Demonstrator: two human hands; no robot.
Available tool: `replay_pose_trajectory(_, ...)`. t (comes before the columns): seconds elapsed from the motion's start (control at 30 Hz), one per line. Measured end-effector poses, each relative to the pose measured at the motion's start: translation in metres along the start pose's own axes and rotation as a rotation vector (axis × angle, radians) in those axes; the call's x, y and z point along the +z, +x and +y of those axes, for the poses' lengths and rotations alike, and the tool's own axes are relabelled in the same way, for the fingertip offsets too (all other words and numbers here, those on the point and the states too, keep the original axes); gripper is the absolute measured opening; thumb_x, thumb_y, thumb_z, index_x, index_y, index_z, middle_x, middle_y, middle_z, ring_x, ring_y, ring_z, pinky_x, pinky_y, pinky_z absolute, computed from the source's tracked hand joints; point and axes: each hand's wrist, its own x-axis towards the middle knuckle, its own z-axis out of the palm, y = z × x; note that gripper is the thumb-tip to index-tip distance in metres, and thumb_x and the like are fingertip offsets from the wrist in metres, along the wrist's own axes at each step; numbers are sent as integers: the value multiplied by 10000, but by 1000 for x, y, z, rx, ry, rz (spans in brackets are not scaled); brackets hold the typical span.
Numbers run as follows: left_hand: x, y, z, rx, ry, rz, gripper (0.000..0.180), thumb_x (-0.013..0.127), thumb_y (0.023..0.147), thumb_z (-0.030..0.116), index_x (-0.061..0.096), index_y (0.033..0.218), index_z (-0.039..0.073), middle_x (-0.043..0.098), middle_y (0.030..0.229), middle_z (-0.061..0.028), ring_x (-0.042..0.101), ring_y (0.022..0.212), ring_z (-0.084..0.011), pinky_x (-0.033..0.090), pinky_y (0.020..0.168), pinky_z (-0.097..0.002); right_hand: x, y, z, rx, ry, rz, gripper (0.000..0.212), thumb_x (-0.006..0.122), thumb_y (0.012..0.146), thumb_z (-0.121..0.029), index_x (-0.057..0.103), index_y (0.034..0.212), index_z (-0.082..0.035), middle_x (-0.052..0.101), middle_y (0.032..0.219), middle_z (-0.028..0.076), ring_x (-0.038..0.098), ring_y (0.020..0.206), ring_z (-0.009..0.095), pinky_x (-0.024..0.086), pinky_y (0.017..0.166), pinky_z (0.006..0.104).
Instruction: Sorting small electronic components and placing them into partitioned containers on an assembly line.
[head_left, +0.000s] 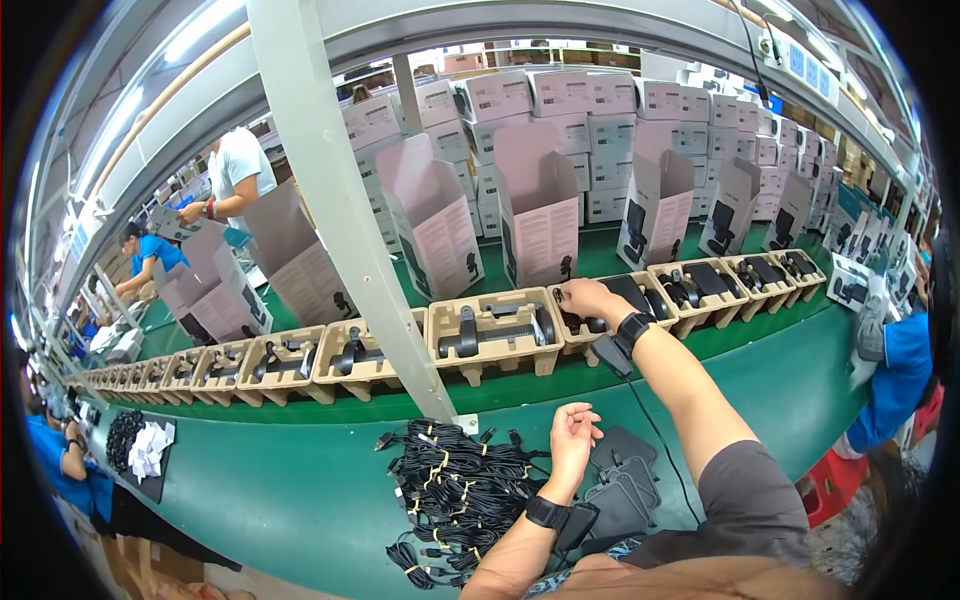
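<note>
My right hand (588,298) reaches into a brown moulded-pulp tray (572,338) holding black parts. Its fingers point down and are pressed together; what they hold, if anything, is hidden. Loosely curled, with fingers a little apart and nothing visible in them, my left hand (573,440) hovers over the green table. Beside it lies a large heap of black cables (460,490) bound with pale ties. On its other side are several dark grey flat plates (625,485). A neighbouring pulp tray (495,365) carries black parts too.
Pulp trays form a long row on a green belt (480,395). Behind them stand open cartons (540,225) and stacked boxes (610,150). A grey metal post (330,200) rises left of centre. Co-workers in blue (895,365) sit at both sides.
</note>
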Motion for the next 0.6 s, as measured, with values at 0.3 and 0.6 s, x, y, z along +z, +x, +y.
replay_pose_trajectory(0.3, -9, 1, 5, -2, 14, -7, 152, 446, 840, -20, 455, 989, 9, 560, 854, -73, 530, 607, -100, 402, 511, -188, 10, -22, -2, -62, 173, 329, 240, 548, 781, -298, 531, 928, -109, 611, 826, 129, 580, 810, 302, 445, 694, 416)
replay_pose_trajectory(0.6, -16, -6, 6, -26, 19, -14, 163, 434, 843, -24, 455, 1002, 9, 558, 861, -75, 531, 599, -90, 391, 494, -182, 9, -10, 1, -77, 27, 99, 142, 480, 799, -224, 487, 890, -115, 604, 806, 107, 578, 799, 309, 443, 671, 418)
